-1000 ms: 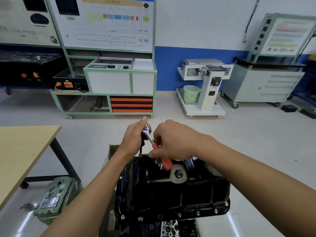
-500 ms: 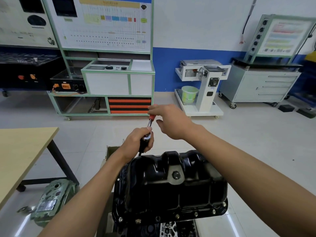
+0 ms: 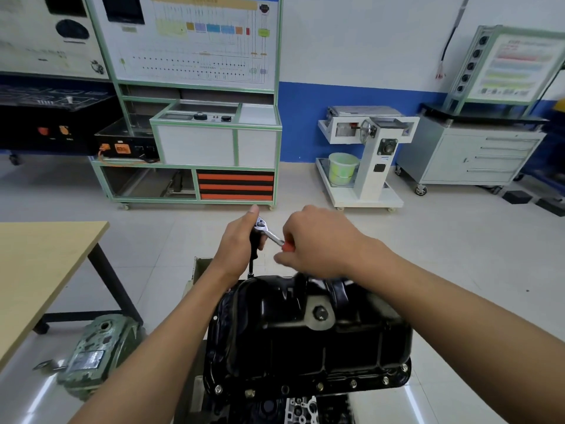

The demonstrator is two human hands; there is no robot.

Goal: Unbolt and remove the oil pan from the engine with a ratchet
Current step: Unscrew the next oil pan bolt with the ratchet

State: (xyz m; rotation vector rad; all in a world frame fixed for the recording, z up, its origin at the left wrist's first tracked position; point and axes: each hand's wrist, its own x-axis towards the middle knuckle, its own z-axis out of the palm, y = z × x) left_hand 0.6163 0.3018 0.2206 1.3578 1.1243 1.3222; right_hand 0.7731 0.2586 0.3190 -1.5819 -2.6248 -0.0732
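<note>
Two hands are on the ratchet: left hand curled round its head and extension at the far rim of the oil pan, right hand gripping the red handle. Pan sits on the engine, near-flange bolts fitted. Socket seating appears hidden; a tilted extension could slip off, rounding the bolt.

The left hand and right hand are bare. Behind the fingers, both wrists and forearms are uncovered back to the frame edge. The left thumbnail looks short-trimmed, though the view is soft.
</note>
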